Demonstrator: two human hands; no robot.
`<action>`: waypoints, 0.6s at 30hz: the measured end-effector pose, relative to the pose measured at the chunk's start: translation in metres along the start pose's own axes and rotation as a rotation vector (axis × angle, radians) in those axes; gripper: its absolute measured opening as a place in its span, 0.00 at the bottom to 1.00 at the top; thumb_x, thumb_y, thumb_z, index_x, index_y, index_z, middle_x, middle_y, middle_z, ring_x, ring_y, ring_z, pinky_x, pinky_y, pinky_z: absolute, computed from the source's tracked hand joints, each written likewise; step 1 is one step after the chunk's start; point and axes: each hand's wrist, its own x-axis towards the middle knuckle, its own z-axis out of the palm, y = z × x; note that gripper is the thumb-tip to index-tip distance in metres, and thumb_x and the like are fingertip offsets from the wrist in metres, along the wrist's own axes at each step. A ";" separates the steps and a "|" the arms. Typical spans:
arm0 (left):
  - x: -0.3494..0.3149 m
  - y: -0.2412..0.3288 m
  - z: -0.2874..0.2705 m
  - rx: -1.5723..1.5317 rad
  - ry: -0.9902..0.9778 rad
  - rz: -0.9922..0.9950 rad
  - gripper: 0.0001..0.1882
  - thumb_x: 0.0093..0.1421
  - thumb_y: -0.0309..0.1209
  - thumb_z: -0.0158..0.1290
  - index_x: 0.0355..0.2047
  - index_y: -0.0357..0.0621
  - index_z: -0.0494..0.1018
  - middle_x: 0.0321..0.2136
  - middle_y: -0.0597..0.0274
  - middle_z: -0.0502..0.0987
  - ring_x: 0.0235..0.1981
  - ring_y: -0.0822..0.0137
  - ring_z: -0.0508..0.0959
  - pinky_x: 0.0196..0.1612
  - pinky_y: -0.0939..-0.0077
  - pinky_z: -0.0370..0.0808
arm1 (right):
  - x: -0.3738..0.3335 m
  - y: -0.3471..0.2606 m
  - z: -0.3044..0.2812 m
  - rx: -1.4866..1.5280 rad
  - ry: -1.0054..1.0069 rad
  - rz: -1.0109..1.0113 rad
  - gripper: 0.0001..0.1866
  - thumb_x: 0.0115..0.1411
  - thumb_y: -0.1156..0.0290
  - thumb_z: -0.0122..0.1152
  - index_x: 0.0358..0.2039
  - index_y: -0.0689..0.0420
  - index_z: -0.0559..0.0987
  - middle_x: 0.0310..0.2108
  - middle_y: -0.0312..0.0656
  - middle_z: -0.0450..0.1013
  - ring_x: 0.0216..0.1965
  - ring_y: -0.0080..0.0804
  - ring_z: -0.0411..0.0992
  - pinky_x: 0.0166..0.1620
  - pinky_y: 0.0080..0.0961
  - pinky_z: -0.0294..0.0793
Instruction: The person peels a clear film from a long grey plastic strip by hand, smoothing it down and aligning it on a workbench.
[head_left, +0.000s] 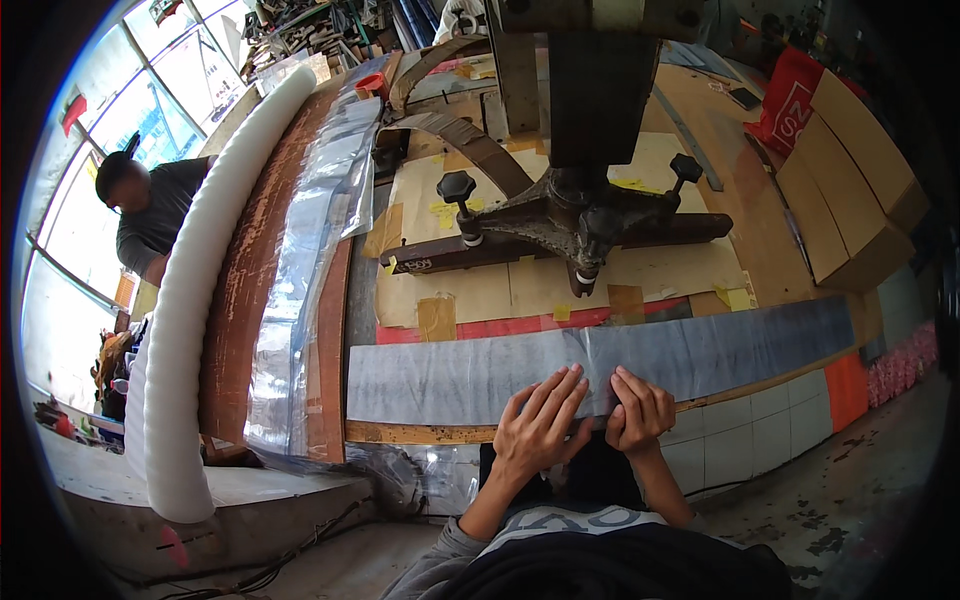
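Our left hand [541,420] and right hand [638,408] lie side by side, a small gap between them, over the near edge of a long, flat, translucent grey strip of thin sheet material [460,380]. On the left hand the fingers stretch forward, nearly straight and close together, with the thumb standing apart; on the right they bend more, and we cannot tell whether anything is pinched beneath them. The strip runs across the front of our workbench, along its pale wooden edge [420,433], its surface marked by soft crosswise bands and a glossy line just ahead of our fingers.

Beyond it we see a narrow red band [490,331] and a smooth cream-coloured board [480,290] patched with brown tape [437,318]. Above that board stands a dark cast-metal machine head [560,205] with spreading arms, faceted black knobs [456,187] and a straight dark metal bar [690,230].

To our left, crinkled clear plastic film [280,370] lies in shiny layers over a scuffed reddish-brown board [235,330], beside a long, ribbed white foam roll [185,300]. Past the roll is a person in a dark top [160,205]. On our right, a plain brown cardboard box [840,190] sits near a soft red bag [790,105].
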 end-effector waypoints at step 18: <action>0.001 0.001 0.000 0.011 0.003 -0.014 0.19 0.53 0.40 0.55 0.43 0.45 0.75 0.50 0.64 0.75 0.50 0.71 0.75 0.49 0.74 0.69 | 0.002 0.000 -0.003 -0.004 -0.024 -0.009 0.18 0.59 0.65 0.42 0.36 0.58 0.81 0.38 0.38 0.78 0.33 0.29 0.74 0.35 0.24 0.68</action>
